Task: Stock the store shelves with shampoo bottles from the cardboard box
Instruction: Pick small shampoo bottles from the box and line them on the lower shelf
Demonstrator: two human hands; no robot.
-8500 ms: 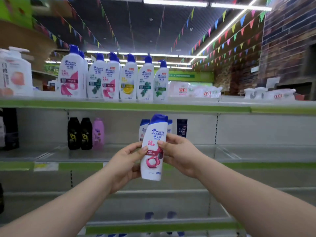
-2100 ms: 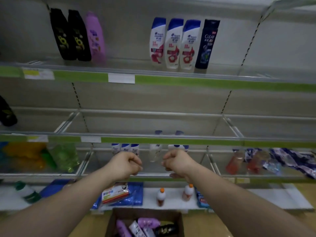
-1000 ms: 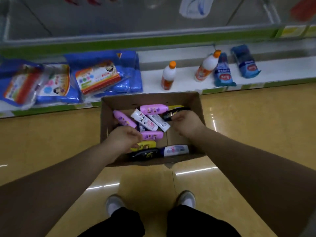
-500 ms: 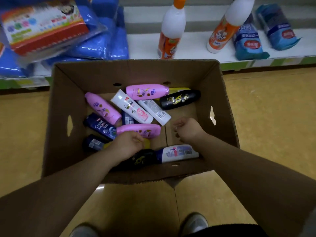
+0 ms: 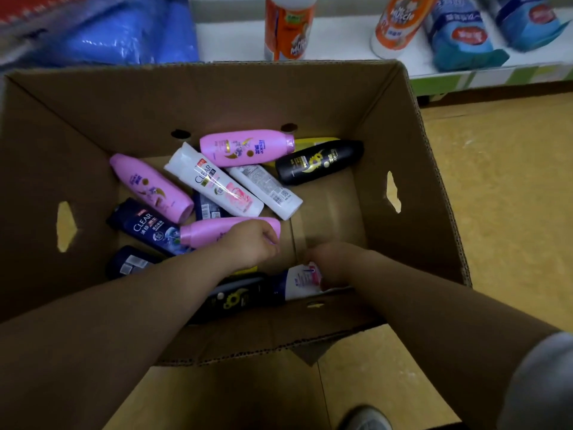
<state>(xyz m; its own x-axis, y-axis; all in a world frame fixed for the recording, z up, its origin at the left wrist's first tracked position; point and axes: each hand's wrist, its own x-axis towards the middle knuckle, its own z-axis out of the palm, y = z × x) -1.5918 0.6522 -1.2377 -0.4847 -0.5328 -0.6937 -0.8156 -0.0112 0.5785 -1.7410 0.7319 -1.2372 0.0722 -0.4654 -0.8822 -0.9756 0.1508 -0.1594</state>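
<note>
An open cardboard box point(image 5: 412, 156) stands on the floor with several shampoo bottles lying loose in it. Both my hands are down inside it. My left hand point(image 5: 251, 242) is a closed fist resting over the lowest pink bottle point(image 5: 204, 232), and I cannot see it gripping the bottle. My right hand point(image 5: 333, 262) is curled onto the right end of a white bottle with a dark blue cap point(image 5: 294, 282) that lies along the near wall. Other bottles include a white Clear one point(image 5: 214, 181), a dark blue Clear one point(image 5: 145, 226), two more pink ones point(image 5: 248, 147) and a black one point(image 5: 319, 161).
Behind the box, the lowest white shelf point(image 5: 341, 35) holds two orange-and-white cleaner bottles point(image 5: 288, 29) and blue refill pouches point(image 5: 462, 38). Blue plastic packs point(image 5: 124, 32) lie at far left. The floor point(image 5: 502, 197) is yellow, and my shoe point(image 5: 366, 418) shows at the bottom.
After placing a bottle on the shelf I bent down to the box. My head came closer, my right hand dropped onto the white bottle, and my left fist shifted over the pink one.
</note>
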